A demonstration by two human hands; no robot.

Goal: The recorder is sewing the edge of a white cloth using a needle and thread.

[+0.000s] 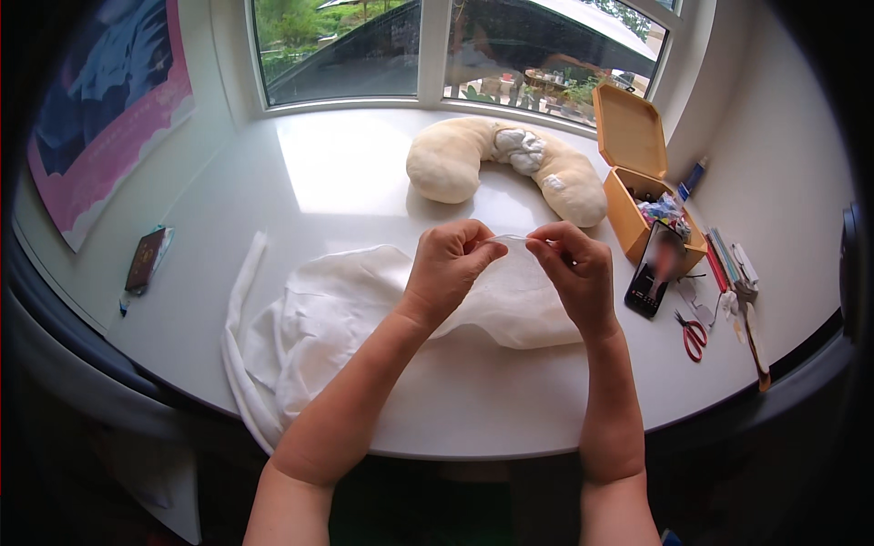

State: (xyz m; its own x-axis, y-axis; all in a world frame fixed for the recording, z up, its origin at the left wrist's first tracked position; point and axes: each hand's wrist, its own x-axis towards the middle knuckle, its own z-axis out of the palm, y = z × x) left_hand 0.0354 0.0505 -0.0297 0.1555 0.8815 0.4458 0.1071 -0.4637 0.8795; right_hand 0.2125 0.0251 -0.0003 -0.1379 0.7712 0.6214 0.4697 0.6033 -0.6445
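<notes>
A large piece of thin white fabric lies bunched across the white table, with a long narrow strip of it trailing down over the near edge at the left. My left hand pinches the fabric's upper edge between thumb and fingers. A short way to the right, my right hand pinches the same edge, so a small stretch is drawn taut between the two. Below my hands the cloth hangs and looks partly see-through. Whether a needle or pin is in my fingers is too small to tell.
Beyond my hands lies a cream U-shaped neck pillow with white stuffing showing. To the right are an open wooden box, a phone, red-handled pliers and scissors. A small dark booklet lies far left. The window is behind.
</notes>
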